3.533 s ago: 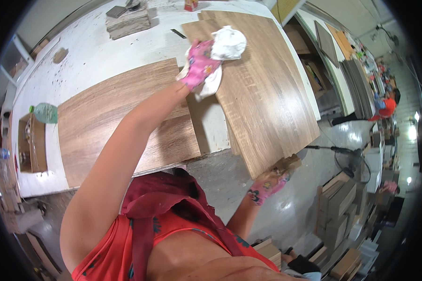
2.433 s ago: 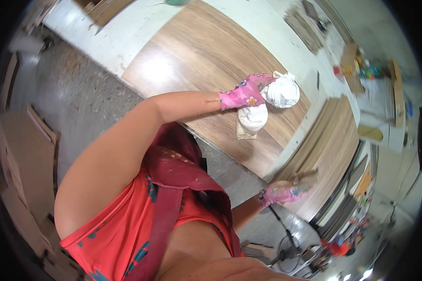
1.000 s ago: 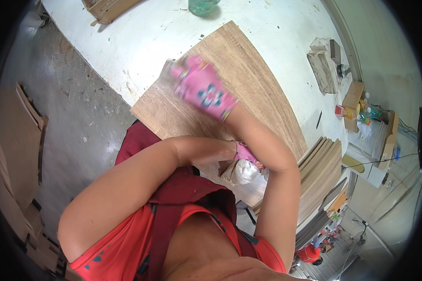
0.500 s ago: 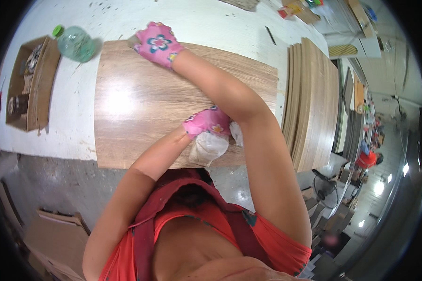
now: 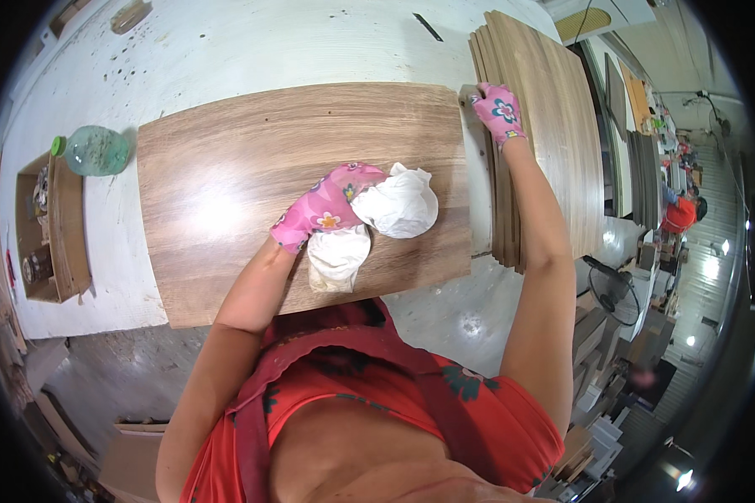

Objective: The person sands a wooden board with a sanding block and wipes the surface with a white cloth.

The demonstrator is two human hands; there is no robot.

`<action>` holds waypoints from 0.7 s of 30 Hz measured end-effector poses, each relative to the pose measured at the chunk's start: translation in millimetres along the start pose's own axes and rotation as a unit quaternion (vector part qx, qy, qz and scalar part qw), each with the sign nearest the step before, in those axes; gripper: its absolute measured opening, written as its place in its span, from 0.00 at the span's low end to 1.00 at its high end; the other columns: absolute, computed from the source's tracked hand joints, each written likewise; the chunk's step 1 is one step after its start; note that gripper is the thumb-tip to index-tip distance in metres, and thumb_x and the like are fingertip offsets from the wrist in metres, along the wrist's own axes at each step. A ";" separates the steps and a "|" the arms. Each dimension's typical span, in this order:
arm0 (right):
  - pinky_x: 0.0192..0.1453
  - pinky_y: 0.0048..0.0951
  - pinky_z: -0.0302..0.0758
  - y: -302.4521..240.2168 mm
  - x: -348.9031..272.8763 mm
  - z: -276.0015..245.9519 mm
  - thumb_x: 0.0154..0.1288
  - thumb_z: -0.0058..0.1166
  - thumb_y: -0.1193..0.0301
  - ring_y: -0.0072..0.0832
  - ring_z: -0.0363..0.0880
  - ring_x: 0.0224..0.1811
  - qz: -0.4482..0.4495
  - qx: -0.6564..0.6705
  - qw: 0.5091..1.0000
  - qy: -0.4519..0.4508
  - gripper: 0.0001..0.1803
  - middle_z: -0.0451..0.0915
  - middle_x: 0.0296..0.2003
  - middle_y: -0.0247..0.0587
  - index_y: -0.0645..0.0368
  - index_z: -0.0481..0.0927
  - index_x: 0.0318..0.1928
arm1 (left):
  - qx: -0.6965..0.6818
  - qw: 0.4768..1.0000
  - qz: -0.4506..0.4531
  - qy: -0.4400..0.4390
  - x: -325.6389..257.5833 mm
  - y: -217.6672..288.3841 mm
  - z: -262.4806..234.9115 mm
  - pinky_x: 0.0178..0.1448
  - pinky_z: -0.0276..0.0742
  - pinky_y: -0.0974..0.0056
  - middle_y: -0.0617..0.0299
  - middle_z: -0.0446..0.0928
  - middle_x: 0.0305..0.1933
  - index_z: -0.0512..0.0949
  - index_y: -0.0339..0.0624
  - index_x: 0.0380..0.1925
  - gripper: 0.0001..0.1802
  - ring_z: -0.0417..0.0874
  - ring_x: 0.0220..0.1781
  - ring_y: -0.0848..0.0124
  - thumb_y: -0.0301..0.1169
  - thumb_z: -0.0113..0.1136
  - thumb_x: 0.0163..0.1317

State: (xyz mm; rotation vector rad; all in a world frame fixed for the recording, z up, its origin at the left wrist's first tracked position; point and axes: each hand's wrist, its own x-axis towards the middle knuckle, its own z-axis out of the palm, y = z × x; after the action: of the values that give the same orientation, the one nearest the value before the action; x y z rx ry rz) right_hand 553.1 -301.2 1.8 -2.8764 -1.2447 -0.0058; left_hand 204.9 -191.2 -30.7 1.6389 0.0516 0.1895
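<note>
While the left hand, in a pink glove printed with flowers [image 5: 335,201], presses a crumpled, soft white cloth [image 5: 397,203] over the panel, its fingers are closed around the folds, which bulge out on both sides of the grip; whether this is one cloth or two, I cannot tell. Beneath it lies a flat rectangular wood-grain panel [image 5: 218,168], smooth and brown, with a sheen of reflected light on its left half and a few small dark spots near its far edge. The panel rests on a white, dark-flecked tabletop [image 5: 226,50], its long axis running left to right across the person's front, the grain following the same line, and one long edge facing the body. The right hand, in a matching floral pink glove [image 5: 501,113], is narrowed, its fingers curled on a small grey-brown piece [image 5: 468,95] at the panel's far right corner; the glove partly hides its shape. Just beside that hand, a stack of similar wood-grain boards [image 5: 554,126] points lengthwise away from the person. At left stand a translucent green-tinted plastic bottle [image 5: 98,151] and an open brown cardboard box [image 5: 69,239].
</note>
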 end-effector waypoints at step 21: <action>0.54 0.39 0.71 -3.6 -203.1 36.3 0.60 0.52 0.65 0.47 0.72 0.48 0.026 0.202 0.974 0.094 0.24 0.73 0.46 0.53 0.48 0.71 0.59 | 0.070 0.995 -0.073 0.002 10.7 -0.3 3.5 0.60 0.68 0.65 0.57 0.76 0.50 0.72 0.36 0.51 0.29 0.75 0.54 0.66 0.23 0.67 0.44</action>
State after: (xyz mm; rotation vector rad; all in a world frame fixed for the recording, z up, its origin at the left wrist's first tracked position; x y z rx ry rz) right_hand 411.5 -446.5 -35.8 -2.4911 -1.0004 -0.0200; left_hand 216.0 -193.0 -30.3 1.7671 0.1897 0.0783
